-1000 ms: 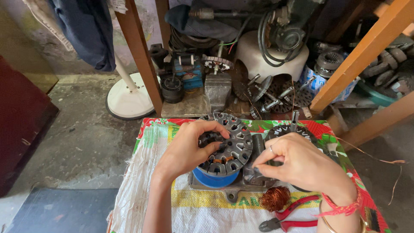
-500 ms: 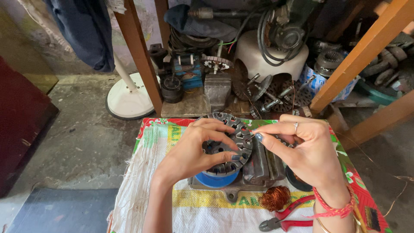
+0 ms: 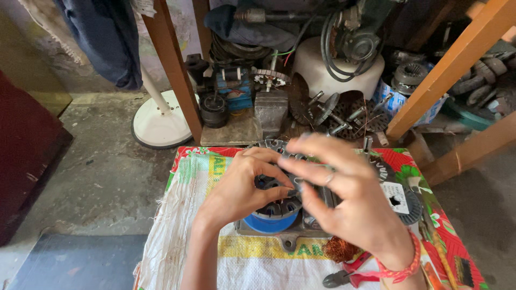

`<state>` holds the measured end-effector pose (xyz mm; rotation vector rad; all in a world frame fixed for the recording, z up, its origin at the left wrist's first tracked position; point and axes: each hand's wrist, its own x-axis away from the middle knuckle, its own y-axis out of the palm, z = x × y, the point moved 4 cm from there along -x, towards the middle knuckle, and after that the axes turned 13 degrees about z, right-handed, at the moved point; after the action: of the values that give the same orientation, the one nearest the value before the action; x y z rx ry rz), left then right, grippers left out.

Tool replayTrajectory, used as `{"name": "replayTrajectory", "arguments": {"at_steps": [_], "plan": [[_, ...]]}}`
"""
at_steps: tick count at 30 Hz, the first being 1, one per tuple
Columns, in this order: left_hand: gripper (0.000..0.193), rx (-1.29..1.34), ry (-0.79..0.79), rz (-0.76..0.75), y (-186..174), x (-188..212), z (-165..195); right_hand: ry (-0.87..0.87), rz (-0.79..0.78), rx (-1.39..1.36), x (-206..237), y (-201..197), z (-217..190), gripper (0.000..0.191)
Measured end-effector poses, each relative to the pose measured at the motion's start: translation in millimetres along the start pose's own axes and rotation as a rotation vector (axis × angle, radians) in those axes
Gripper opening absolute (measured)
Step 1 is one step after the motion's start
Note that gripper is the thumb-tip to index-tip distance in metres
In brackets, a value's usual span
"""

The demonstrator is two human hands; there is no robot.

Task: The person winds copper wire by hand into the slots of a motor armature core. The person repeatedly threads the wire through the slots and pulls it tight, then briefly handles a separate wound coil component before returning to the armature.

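Red-handled pliers (image 3: 349, 276) and a copper wire tangle (image 3: 337, 249) lie at the table's (image 3: 177, 241) near edge. At its middle, the left hand (image 3: 239, 188) pinches the slotted stator ring (image 3: 279, 207) over a blue spool (image 3: 270, 223); the right hand (image 3: 349, 201), fingers spread, seemingly touches it.

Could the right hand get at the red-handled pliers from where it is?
Probably yes: the red-handled pliers lie uncovered on the cloth just under the right hand, beside the copper wire clump; nothing covers them.
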<state>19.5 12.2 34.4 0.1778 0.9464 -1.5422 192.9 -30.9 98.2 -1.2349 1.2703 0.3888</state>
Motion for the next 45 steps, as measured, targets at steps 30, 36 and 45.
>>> {"name": "replayTrajectory", "arguments": {"at_steps": [30,36,45], "plan": [[0.031,0.017,-0.054,-0.071,-12.0,-0.1,3.9,0.373,-0.727,-0.037,34.2,24.5,12.5,0.013],[0.030,0.029,-0.025,-0.070,-12.1,-2.1,3.0,0.359,-0.777,-0.004,40.6,20.7,34.6,0.014],[0.023,0.008,-0.028,-0.066,-9.5,0.9,1.1,0.649,-0.680,0.246,24.7,-3.2,51.6,0.021]]}}
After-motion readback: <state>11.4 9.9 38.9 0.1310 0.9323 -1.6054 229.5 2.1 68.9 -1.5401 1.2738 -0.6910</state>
